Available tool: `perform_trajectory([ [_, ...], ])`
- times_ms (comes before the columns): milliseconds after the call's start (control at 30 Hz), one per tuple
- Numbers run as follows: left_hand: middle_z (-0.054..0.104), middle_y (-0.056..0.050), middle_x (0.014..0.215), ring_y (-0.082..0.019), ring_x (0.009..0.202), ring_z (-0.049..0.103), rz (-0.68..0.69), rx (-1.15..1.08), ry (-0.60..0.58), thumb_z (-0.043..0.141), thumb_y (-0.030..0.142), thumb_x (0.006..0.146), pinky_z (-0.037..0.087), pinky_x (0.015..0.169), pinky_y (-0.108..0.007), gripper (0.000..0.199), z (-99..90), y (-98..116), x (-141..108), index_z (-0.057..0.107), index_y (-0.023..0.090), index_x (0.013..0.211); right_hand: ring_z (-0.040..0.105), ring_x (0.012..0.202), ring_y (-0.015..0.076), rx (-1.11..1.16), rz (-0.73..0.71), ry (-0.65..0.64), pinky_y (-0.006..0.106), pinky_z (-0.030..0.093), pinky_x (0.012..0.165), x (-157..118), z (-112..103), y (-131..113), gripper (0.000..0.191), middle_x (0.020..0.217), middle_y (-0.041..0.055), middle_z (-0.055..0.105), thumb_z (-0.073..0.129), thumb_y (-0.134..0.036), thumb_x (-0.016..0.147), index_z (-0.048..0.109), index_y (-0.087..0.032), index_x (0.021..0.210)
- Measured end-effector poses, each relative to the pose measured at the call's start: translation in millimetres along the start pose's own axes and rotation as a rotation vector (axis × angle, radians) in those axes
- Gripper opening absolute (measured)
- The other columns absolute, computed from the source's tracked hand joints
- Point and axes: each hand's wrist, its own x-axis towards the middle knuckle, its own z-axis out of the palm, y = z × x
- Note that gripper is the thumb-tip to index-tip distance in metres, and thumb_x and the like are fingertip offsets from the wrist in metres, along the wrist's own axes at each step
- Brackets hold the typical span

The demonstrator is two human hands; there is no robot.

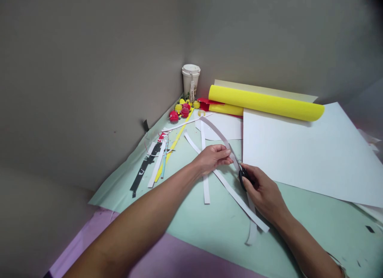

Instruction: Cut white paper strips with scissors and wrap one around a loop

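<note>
Between the thumb and fingers of my left hand (pixel 216 158) is a long white paper strip (pixel 216 130), curving up and away to the left. My right hand (pixel 263 190) grips black-handled scissors (pixel 243 177), whose blades lie along the strip just beside my left fingertips. The strip's lower end (pixel 251 230) hangs down below my right hand and curls. Under my hands, one cut strip (pixel 233 190) runs diagonally across the light green sheet (pixel 191 222). Another cut strip (pixel 206 190) lies nearly straight beneath my left wrist.
Red and yellow balls (pixel 179 110) cluster in the corner by a lidded white cup (pixel 190 76). A yellow paper roll (pixel 266 102) rests on large white sheets (pixel 305 154). Black tape pieces (pixel 143 170), a yellow strip (pixel 181 134) and paper scraps lie at left. Grey walls enclose the back.
</note>
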Motion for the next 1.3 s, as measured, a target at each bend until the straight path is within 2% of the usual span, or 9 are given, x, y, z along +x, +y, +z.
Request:
perform_trajectory([
  [167,0.064,-0.003,0.068,-0.007,0.062,0.061,0.024,0.065,-0.014,0.073,0.032,0.076,0.046,0.065,-0.019,0.027,-2.4,0,0,0.056,0.011,0.077,0.063,0.086,0.0199,0.098,0.117,0.025,0.035,0.051,0.078,3,0,7,0.041,0.102,0.006,0.066,0.052,-0.037,0.088,0.054,-0.024,0.127],
  [267,0.063,-0.003,0.067,-0.008,0.061,0.06,0.047,0.116,0.029,0.073,0.035,0.076,0.045,0.062,-0.019,0.029,-4.7,1,0,0.057,0.011,0.078,0.061,0.075,0.0176,0.219,0.181,0.038,0.033,0.051,0.072,6,-1,15,0.045,0.089,0.0036,0.065,0.049,-0.043,0.089,0.05,-0.024,0.13],
  [367,0.061,-0.002,0.065,-0.007,0.059,0.057,0.072,0.131,0.093,0.069,0.032,0.079,0.044,0.06,-0.018,0.024,-5.9,2,0,0.056,0.012,0.076,0.061,0.075,0.0175,0.356,0.261,0.008,0.034,0.051,0.071,8,-2,13,0.048,0.093,0.0051,0.066,0.049,-0.046,0.09,0.047,-0.023,0.132],
  [500,0.058,-0.001,0.064,-0.007,0.058,0.056,0.119,0.163,0.132,0.068,0.026,0.078,0.042,0.059,-0.019,0.018,-7.1,2,2,0.055,0.013,0.075,0.06,0.077,0.018,0.432,0.338,-0.023,0.035,0.051,0.074,9,-5,-2,0.047,0.095,0.0065,0.066,0.053,-0.047,0.088,0.051,-0.023,0.127],
  [600,0.059,0.0,0.066,-0.008,0.061,0.057,0.168,0.189,0.158,0.07,0.02,0.074,0.042,0.06,-0.02,0.015,-7.5,1,4,0.057,0.013,0.078,0.061,0.079,0.019,0.459,0.342,-0.031,0.037,0.051,0.076,9,-6,-8,0.047,0.094,0.0065,0.067,0.055,-0.048,0.086,0.053,-0.022,0.125],
  [767,0.06,0.0,0.07,-0.008,0.06,0.055,0.234,0.238,0.228,0.067,0.011,0.07,0.042,0.06,-0.022,0.016,-5.6,2,3,0.058,0.013,0.083,0.061,0.072,0.0177,0.418,0.285,-0.077,0.034,0.052,0.069,7,-4,1,0.046,0.093,0.0055,0.067,0.05,-0.048,0.089,0.052,-0.023,0.127],
  [933,0.06,0.0,0.071,-0.008,0.061,0.053,0.265,0.242,0.283,0.068,0.015,0.07,0.04,0.059,-0.022,0.015,-6.4,3,5,0.059,0.014,0.083,0.068,0.076,0.0191,0.427,0.284,-0.165,0.033,0.053,0.073,4,-3,4,0.043,0.083,0.0013,0.066,0.049,-0.047,0.091,0.051,-0.025,0.128],
  [1133,0.058,0.001,0.068,-0.008,0.057,0.051,0.334,0.22,0.383,0.067,0.018,0.07,0.039,0.057,-0.022,0.015,-10.0,4,7,0.06,0.014,0.083,0.067,0.075,0.0197,0.423,0.312,-0.194,0.035,0.051,0.078,4,-7,-3,0.045,0.075,0.0007,0.065,0.048,-0.048,0.091,0.051,-0.023,0.128],
  [1300,0.054,0.002,0.062,-0.008,0.054,0.049,0.344,0.202,0.411,0.065,0.021,0.072,0.038,0.056,-0.021,0.009,-12.6,5,7,0.058,0.016,0.075,0.066,0.072,0.0188,0.442,0.361,-0.195,0.034,0.052,0.073,5,-8,-2,0.044,0.08,0.0014,0.064,0.052,-0.046,0.088,0.051,-0.023,0.126],
])
